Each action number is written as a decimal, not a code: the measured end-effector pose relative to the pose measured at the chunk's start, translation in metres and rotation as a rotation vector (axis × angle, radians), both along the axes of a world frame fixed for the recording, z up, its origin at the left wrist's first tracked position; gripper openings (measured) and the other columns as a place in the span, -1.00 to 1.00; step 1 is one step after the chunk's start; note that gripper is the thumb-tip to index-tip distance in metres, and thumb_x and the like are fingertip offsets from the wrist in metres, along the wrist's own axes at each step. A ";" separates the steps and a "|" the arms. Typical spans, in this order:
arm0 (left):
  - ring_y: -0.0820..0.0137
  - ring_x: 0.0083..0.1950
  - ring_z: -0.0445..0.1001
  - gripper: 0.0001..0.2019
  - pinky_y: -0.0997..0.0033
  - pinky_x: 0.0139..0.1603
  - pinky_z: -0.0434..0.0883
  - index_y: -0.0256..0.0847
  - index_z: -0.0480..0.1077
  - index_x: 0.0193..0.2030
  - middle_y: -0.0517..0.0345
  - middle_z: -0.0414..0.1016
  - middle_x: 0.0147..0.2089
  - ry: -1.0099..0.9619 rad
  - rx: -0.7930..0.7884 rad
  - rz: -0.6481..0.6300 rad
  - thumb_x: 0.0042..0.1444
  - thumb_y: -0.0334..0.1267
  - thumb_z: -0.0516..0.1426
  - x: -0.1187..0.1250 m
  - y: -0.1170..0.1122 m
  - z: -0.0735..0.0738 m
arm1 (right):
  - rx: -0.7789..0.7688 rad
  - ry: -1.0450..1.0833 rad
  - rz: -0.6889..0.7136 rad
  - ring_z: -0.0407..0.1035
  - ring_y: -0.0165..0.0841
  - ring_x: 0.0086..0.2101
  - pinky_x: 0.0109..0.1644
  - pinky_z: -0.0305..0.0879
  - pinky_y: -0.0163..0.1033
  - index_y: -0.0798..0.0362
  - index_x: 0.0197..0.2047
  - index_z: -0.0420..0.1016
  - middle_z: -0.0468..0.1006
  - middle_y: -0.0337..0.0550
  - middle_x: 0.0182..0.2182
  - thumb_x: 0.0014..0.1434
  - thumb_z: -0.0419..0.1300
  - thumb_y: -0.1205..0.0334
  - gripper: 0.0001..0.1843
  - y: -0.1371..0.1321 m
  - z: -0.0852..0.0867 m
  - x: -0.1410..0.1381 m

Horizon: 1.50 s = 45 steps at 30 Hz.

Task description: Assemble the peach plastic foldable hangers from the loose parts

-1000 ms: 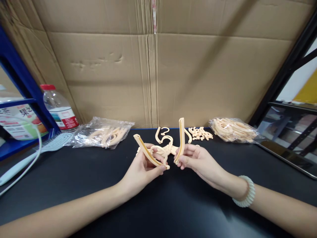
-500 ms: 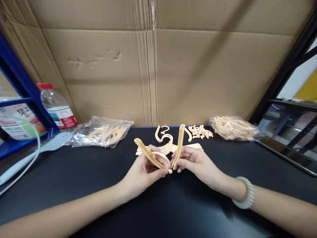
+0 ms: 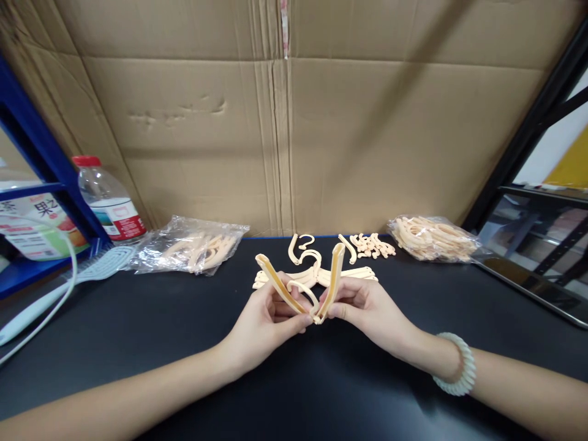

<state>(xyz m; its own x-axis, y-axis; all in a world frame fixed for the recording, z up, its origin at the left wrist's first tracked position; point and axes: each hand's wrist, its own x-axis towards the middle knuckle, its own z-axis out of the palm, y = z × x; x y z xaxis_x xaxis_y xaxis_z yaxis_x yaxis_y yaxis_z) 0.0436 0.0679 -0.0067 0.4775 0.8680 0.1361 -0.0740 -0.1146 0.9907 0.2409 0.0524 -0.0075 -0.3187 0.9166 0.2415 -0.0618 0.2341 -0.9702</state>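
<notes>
My left hand (image 3: 266, 318) is closed on a cream plastic hanger arm (image 3: 277, 285) with a curved hook piece (image 3: 304, 289) attached, slanting up to the left. My right hand (image 3: 365, 306) is closed on a second hanger arm (image 3: 335, 277), standing nearly upright. The two arms' lower ends touch between my fingertips and form a V above the black table (image 3: 138, 343). Behind my hands lie assembled hangers (image 3: 353, 273) and loose hooks (image 3: 301, 244).
A clear bag of hanger arms (image 3: 193, 248) lies at the back left, another bag of parts (image 3: 434, 239) at the back right, small clips (image 3: 373, 246) between. A water bottle (image 3: 108, 199), a white brush (image 3: 94, 269), blue shelving (image 3: 32, 153) stand left; cardboard (image 3: 285, 122) behind.
My hands came together and dropped slightly, so the two arms' lower ends, apart a second ago, now meet. The right arm piece tilted a little to the right.
</notes>
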 end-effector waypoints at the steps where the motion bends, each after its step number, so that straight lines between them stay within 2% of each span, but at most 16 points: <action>1: 0.46 -0.38 0.51 -0.63 0.43 -0.35 0.48 -0.19 0.16 -0.27 0.27 0.46 -0.36 -0.003 0.002 0.011 -0.06 -0.36 0.32 0.000 0.000 0.000 | 0.005 -0.005 -0.005 0.52 -0.34 -0.33 -0.12 0.46 -0.20 0.07 -0.33 0.57 0.61 -0.20 -0.39 0.04 0.36 0.23 -0.87 0.000 0.000 0.000; 8: 0.51 -0.43 0.46 -0.64 0.48 -0.38 0.47 -0.19 0.15 -0.37 0.31 0.45 -0.44 -0.026 0.017 0.047 -0.06 -0.34 0.32 0.002 0.001 0.002 | 0.036 -0.025 -0.042 0.53 -0.28 -0.30 -0.11 0.46 -0.15 0.06 -0.32 0.56 0.62 -0.16 -0.36 0.02 0.38 0.18 -0.83 -0.004 -0.004 -0.003; 14: 0.53 -0.45 0.46 -0.63 0.51 -0.39 0.47 -0.20 0.16 -0.36 0.32 0.44 -0.45 -0.035 -0.014 0.068 -0.10 -0.32 0.34 0.003 -0.002 0.005 | 0.030 -0.033 -0.091 0.51 -0.32 -0.34 -0.20 0.46 -0.21 0.07 -0.37 0.51 0.60 -0.16 -0.40 0.01 0.38 0.17 -0.81 -0.004 -0.006 -0.002; 19: 0.45 -0.39 0.52 -0.61 0.48 -0.38 0.51 -0.20 0.19 -0.32 0.27 0.47 -0.40 -0.022 -0.045 0.116 -0.11 -0.28 0.35 0.005 -0.006 0.006 | 0.018 -0.022 -0.106 0.51 -0.32 -0.35 -0.20 0.46 -0.19 0.07 -0.41 0.47 0.59 -0.17 -0.42 0.00 0.38 0.13 -0.77 -0.005 -0.006 -0.004; 23: 0.34 -0.26 0.57 -0.63 0.43 -0.34 0.54 -0.20 0.22 -0.26 0.19 0.53 -0.33 -0.016 -0.030 0.150 -0.06 -0.21 0.34 0.003 -0.003 0.011 | 0.029 0.045 -0.074 0.51 -0.32 -0.31 -0.13 0.45 -0.17 0.06 -0.30 0.47 0.59 -0.16 -0.35 0.01 0.38 0.15 -0.77 -0.001 -0.001 0.000; 27: 0.31 -0.20 0.58 -0.60 0.45 -0.32 0.53 -0.18 0.21 -0.16 0.15 0.58 -0.29 -0.011 -0.002 0.205 -0.02 -0.21 0.33 -0.007 0.009 0.020 | 0.058 0.069 -0.088 0.44 -0.44 -0.38 -0.28 0.41 -0.32 0.05 -0.33 0.45 0.54 -0.22 -0.33 -0.03 0.41 0.22 -0.77 0.012 0.009 0.018; 30: 0.31 -0.20 0.59 -0.60 0.48 -0.33 0.51 -0.20 0.23 -0.16 0.11 0.60 -0.30 -0.042 -0.019 0.247 -0.03 -0.21 0.34 -0.019 0.025 0.028 | 0.030 0.022 -0.075 0.43 -0.45 -0.43 -0.34 0.40 -0.32 0.07 -0.35 0.47 0.53 -0.22 -0.40 -0.03 0.41 0.21 -0.78 0.025 0.018 0.037; 33: 0.35 -0.21 0.59 -0.69 0.51 -0.29 0.51 -0.25 0.31 -0.32 0.07 0.59 -0.28 -0.028 -0.044 0.215 -0.05 -0.23 0.36 -0.032 0.043 0.036 | 0.048 -0.098 -0.108 0.44 -0.42 -0.46 -0.34 0.41 -0.27 0.08 -0.36 0.50 0.53 -0.23 -0.46 -0.06 0.42 0.19 -0.77 0.036 0.024 0.054; 36: 0.37 -0.28 0.59 -0.75 0.47 -0.27 0.51 -0.28 0.41 -0.35 0.07 0.58 -0.32 0.099 -0.077 0.100 -0.08 -0.25 0.37 -0.045 0.059 0.040 | 0.172 -0.285 -0.157 0.42 -0.39 -0.45 -0.36 0.37 -0.26 0.08 -0.38 0.53 0.52 -0.21 -0.46 -0.07 0.41 0.16 -0.77 0.043 0.030 0.069; 40: 0.38 -0.32 0.55 -0.80 0.44 -0.29 0.48 -0.26 0.48 -0.33 0.11 0.57 -0.37 0.248 0.051 0.010 -0.08 -0.26 0.35 -0.060 0.074 0.038 | 0.273 -0.554 -0.096 0.41 -0.34 -0.41 -0.35 0.31 -0.25 0.08 -0.40 0.54 0.55 -0.17 -0.42 -0.04 0.39 0.09 -0.76 0.046 0.035 0.083; 43: 0.39 -0.37 0.52 -0.82 0.45 -0.34 0.44 -0.22 0.49 -0.36 0.16 0.57 -0.40 0.398 0.241 0.008 -0.07 -0.20 0.33 -0.065 0.079 0.035 | 0.300 -0.673 -0.046 0.41 -0.34 -0.42 -0.37 0.28 -0.25 0.06 -0.40 0.53 0.55 -0.19 -0.44 -0.01 0.36 0.07 -0.77 0.046 0.037 0.088; 45: 0.35 -0.34 0.51 -0.82 0.41 -0.31 0.43 -0.20 0.50 -0.36 0.14 0.57 -0.38 0.518 0.429 -0.038 -0.05 -0.16 0.32 -0.067 0.080 0.033 | 0.321 -0.758 -0.025 0.39 -0.35 -0.44 -0.37 0.25 -0.25 0.05 -0.40 0.53 0.55 -0.20 -0.47 0.00 0.34 0.07 -0.78 0.045 0.037 0.089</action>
